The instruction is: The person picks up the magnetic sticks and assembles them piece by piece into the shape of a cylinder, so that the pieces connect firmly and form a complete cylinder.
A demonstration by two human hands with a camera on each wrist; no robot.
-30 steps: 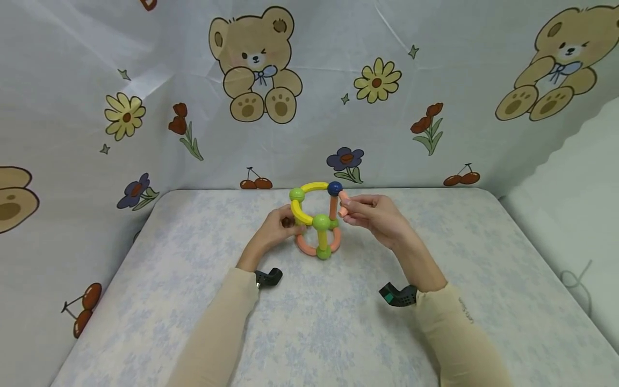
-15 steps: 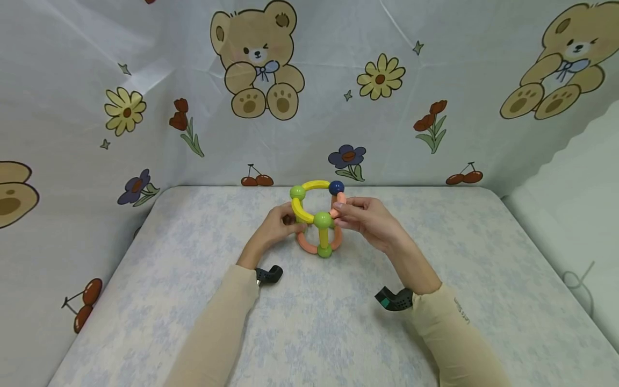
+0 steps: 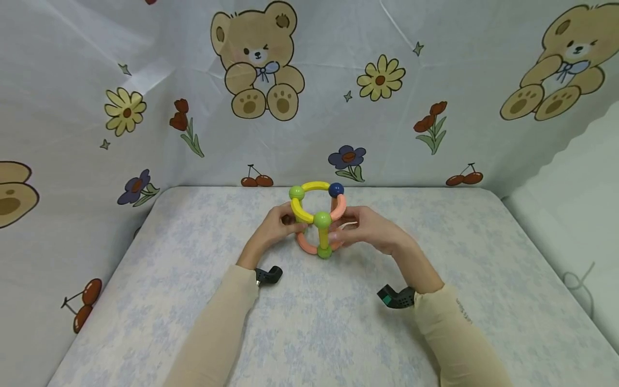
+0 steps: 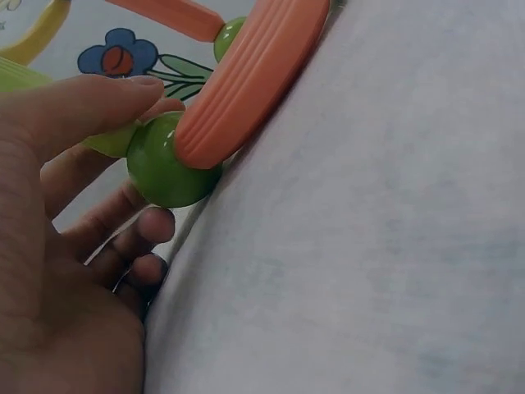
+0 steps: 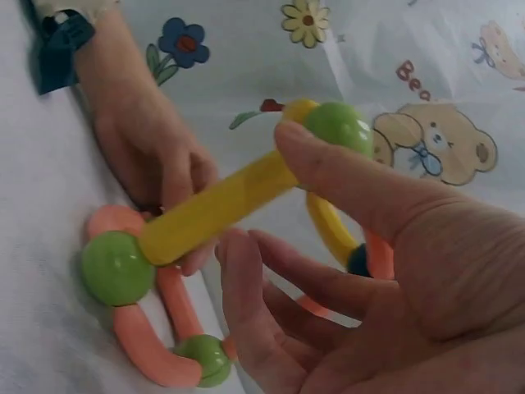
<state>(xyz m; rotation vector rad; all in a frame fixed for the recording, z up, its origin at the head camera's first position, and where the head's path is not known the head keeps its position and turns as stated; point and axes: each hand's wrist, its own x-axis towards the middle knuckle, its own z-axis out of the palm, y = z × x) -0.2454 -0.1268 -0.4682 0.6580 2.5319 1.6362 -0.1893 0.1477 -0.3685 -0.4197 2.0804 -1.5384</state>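
A magnetic rod-and-ball building toy [image 3: 303, 216] stands upright on the table. Its upper ring joins two curved yellow rods, a curved salmon rod [image 3: 340, 206], two green balls and a blue ball [image 3: 336, 190]. Below lies a ring of salmon rods [image 4: 254, 82] and green balls, linked to the top by upright rods. My left hand [image 3: 274, 228] grips a yellow-green upright at the left side, just above a lower green ball [image 4: 168, 164]. At the right, my right hand [image 3: 369, 230] has loosely bent fingers and its thumb beside the front yellow upright [image 5: 221, 205]; contact is unclear.
The pale patterned table [image 3: 309, 322] extends around the toy. A white cloth [image 3: 319, 123] with printed bears and flowers hangs behind it. Each wrist carries a black camera mount [image 3: 397, 296]. A thin cord [image 3: 577, 282] lies at the far right.
The right hand swung the curved salmon rod inward, and it now spans the blue ball and the front green ball. That hand then let go and moved lower. The left hand stayed put.
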